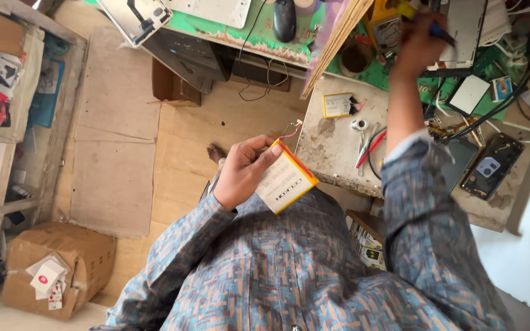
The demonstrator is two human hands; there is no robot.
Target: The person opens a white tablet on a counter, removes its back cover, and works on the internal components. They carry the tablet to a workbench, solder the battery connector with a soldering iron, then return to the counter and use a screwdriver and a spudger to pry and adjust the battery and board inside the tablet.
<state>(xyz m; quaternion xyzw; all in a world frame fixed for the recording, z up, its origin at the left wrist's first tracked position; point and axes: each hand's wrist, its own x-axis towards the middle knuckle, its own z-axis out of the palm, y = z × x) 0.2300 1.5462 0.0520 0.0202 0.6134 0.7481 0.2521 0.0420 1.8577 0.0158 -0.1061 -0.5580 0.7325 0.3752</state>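
While the camera looks straight down from the person's head, the left hand is held in front of the chest, its fingers and thumb clamped on a flat, square battery pack. This battery pack is silvery white with a yellow and red edge, and thin red wires rise from its upper corner. It is tilted in the air, above the floor and just beside the near corner of the table, not resting on anything.

Further up, the right hand is stretched out over the far part of the table, fingers closed around a slim tool with a blue handle; what the tip touches cannot be made out. Both arms wear a blue and tan patterned shirt.

On the worn table lie red-handled tweezers, a small roll of tape, a yellow-edged card and an opened phone, with dark cables running between them. A black computer mouse sits on a green surface farther back. To the lower left, a cardboard box stands on the floor, and one bare foot shows below the left hand.
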